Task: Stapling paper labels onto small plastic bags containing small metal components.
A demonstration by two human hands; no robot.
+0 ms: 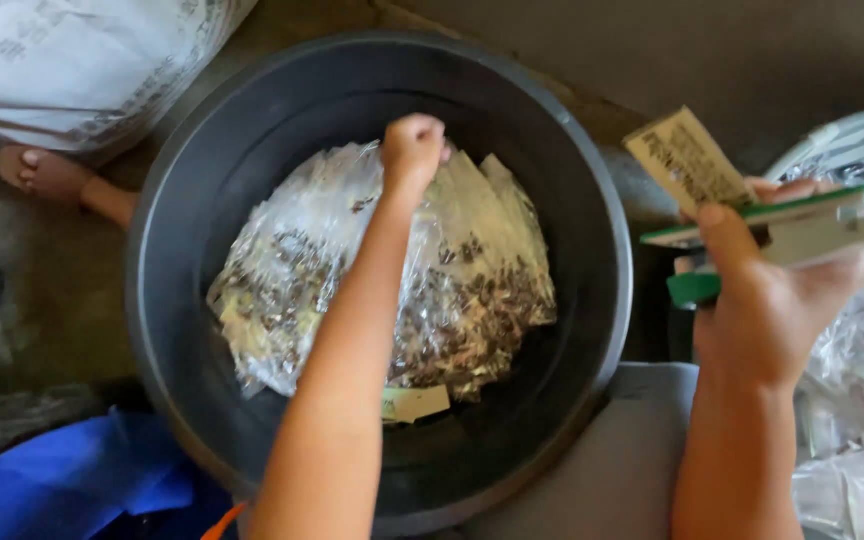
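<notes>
While the right hand grips a green-and-white stapler and a tan paper card beside the tub, clear packets of dark seeds lie heaped in the black round tub. Bare tub floor rings the heap. Farther in, the left hand, arm outstretched, closes in a fist on a packet's top edge.

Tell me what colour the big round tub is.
The tub is dark grey, seen in the head view.
</notes>
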